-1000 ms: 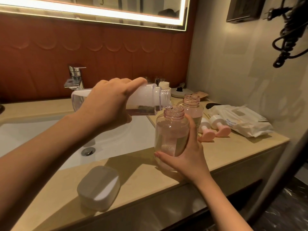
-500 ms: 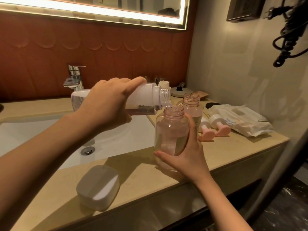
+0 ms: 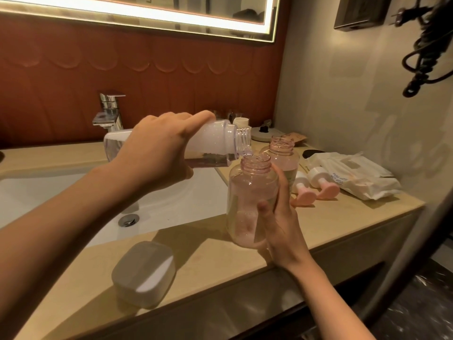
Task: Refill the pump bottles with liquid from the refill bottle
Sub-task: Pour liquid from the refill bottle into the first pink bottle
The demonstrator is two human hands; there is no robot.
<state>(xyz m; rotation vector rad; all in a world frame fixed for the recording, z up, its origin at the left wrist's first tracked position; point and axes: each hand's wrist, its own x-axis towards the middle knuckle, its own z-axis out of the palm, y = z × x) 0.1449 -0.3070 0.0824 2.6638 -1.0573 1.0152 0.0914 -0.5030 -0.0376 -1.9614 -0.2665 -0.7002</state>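
- Head view: I'm watching the right hand (image 3: pixel 282 224) gripping the near pump bottle (image 3: pixel 247 192), partly full, at the counter (image 3: pixel 343 217) edge.
- Left hand (image 3: pixel 157 148) is clamping the tipped refill bottle (image 3: pixel 215 141), pouring into that neck.
- Behind, the second pump bottle (image 3: pixel 285 160) is standing uncapped; both pump heads (image 3: pixel 316 185) are lying off, so I judge capping remains.

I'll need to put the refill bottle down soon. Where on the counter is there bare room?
Bare beige counter lies between the grey rounded box and the clear pink bottle in the right hand, and along the front edge before the two pink pump heads. The back right corner is crowded.
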